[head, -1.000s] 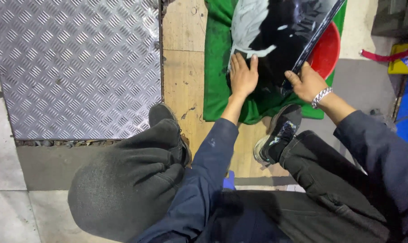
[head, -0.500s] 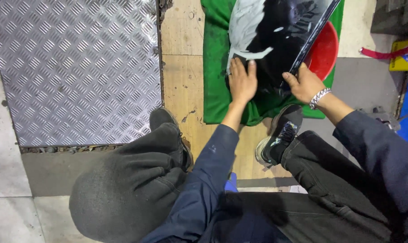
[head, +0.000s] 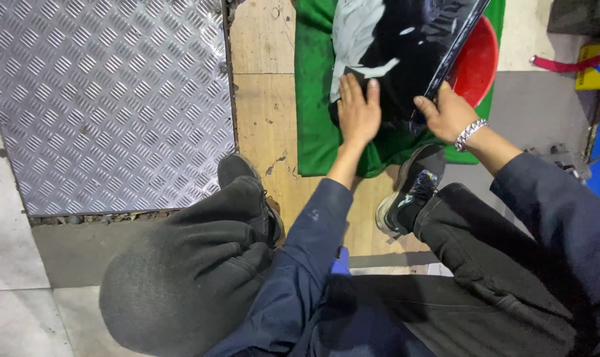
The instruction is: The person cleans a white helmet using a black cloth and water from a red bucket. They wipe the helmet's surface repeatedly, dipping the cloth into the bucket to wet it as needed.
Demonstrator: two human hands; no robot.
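Head view: my left hand (head: pixel 357 109) still lies flat, fingers spread, on the black panel (head: pixel 412 53). My right hand (head: pixel 447 114) keeps pinching its edge; nothing has shifted.

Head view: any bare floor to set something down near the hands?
Free: wooden board between metal tread plate and green cloth; the plate itself. Crowded: left hand and right hand on the black panel, red basin beside it.
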